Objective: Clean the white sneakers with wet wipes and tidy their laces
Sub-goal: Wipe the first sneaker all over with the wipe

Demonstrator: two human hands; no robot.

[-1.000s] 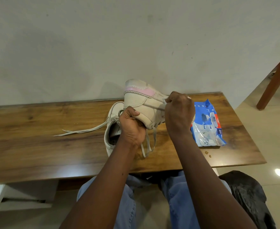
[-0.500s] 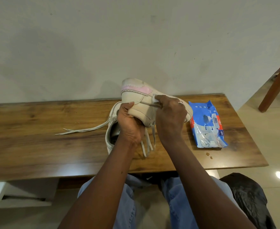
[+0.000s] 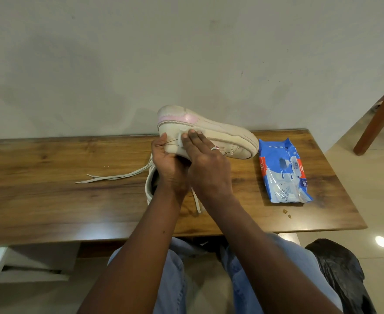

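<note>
A white sneaker with a pink heel band is held on its side above the wooden table, sole edge toward the wall. My left hand grips its heel end from below. My right hand lies flat on the shoe's side, straight fingers pressing a small white wet wipe against it. A second white sneaker rests on the table under my hands, mostly hidden. Its laces trail out to the left, and more lace ends hang below my wrists.
A blue wet-wipes pack lies on the table to the right of the shoes. Two small crumbs sit near the front right edge. A black bag is on the floor at lower right; a wooden leg stands far right.
My right hand slid left along the shoe from the toe toward the heel and flattened out. The sneaker turned so more of its side and toe show to the right.
</note>
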